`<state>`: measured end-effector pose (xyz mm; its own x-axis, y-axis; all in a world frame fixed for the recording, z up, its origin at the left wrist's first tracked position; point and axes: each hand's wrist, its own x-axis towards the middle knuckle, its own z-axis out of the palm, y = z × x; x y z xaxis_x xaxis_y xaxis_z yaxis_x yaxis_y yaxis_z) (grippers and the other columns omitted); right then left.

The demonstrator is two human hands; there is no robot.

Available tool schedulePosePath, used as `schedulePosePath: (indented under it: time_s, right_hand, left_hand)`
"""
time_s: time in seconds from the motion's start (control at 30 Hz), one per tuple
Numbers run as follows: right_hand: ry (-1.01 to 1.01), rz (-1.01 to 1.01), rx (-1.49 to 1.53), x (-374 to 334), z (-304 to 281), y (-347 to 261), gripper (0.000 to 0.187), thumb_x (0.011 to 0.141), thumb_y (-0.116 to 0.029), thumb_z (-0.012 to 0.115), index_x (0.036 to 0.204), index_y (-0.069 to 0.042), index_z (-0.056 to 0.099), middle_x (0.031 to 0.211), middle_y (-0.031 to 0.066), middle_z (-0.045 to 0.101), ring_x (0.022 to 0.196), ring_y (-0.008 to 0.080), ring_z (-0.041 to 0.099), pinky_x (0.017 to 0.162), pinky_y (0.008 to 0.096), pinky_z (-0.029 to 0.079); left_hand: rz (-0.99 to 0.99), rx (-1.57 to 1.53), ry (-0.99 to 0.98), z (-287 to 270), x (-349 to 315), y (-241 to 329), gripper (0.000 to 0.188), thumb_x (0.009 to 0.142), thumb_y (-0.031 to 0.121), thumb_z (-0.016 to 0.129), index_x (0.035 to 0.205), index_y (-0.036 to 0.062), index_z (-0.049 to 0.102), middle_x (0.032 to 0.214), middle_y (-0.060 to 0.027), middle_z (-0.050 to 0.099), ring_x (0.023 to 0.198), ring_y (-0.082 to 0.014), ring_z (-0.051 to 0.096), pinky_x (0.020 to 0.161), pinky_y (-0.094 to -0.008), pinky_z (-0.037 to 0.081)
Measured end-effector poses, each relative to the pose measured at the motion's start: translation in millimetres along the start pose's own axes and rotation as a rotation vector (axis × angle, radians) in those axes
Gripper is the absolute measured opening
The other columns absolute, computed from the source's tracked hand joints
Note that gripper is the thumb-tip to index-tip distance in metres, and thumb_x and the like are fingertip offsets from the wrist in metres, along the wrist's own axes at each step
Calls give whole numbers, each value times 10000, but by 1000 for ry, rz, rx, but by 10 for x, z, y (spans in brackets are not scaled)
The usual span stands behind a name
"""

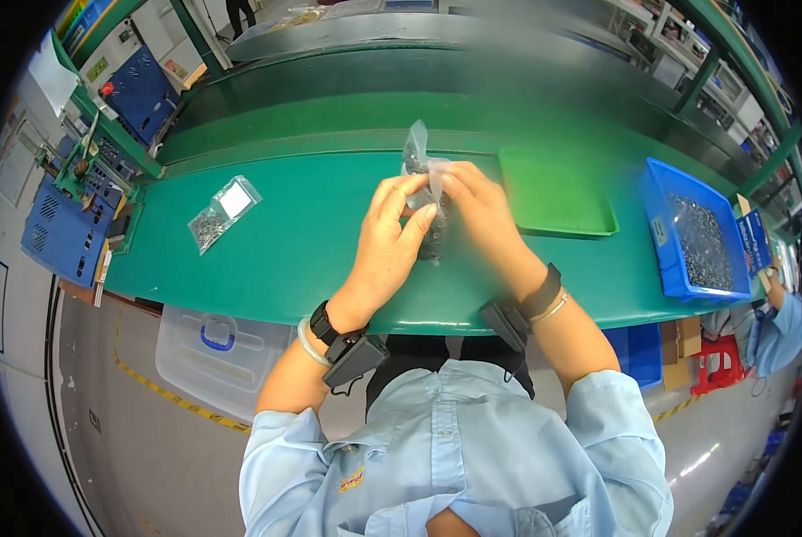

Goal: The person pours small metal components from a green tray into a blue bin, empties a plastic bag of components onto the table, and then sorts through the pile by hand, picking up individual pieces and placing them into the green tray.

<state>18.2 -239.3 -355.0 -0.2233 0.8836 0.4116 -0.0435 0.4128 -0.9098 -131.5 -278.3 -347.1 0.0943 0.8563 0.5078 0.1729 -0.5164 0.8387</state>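
Observation:
Over the middle of the green work surface I hold a clear plastic bag (pixel 416 143) with small dark parts in it. My left hand (pixel 388 231) pinches the bag's side between thumb and fingers. From the other side my right hand (pixel 478 201) grips the bag near its upper part, its fingers bunched close to the left ones. The lower part of the bag, dark with its contents, hangs below my fingers against the surface. My hands hide much of its middle.
On the left lies another clear bag (pixel 225 214) of small parts with a white label. A green tray (pixel 558 192) sits right of my hands. Farther right stands a blue bin (pixel 672 268) full of small dark parts. A lidded plastic box (pixel 213 367) is below the table's left edge.

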Motion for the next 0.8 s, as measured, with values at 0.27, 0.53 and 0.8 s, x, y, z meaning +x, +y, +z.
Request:
schedulePosePath:
  time_s: [0.27, 0.53, 0.8]
  right_hand:
    - [64, -37, -76, -136, 86, 17, 230, 899, -12, 507, 1097, -5, 623, 1049, 69, 583, 973, 166, 579, 839, 278, 477]
    - [46, -114, -401, -108, 12, 56, 140, 891, -44, 530, 994, -3, 615, 933, 108, 594, 838, 209, 611, 735, 294, 500]
    - [151, -136, -243, -192, -97, 176, 133, 906, -115, 570, 988, -19, 613, 896, 55, 578, 872, 156, 590, 726, 275, 470]
  left_hand:
    - [193, 459, 91, 36, -6, -210, 178, 827, 57, 619, 984, -17, 577, 961, -110, 538, 922, -229, 538, 784, -328, 466]
    - [-9, 113, 41, 14, -24, -47, 102, 874, 87, 600, 894, -12, 587, 888, -33, 535, 820, -122, 520, 756, -245, 431]
    - [-111, -343, 150, -147, 30, -116, 116, 939, 131, 539, 950, 21, 570, 869, 4, 570, 803, -70, 507, 760, -209, 414]
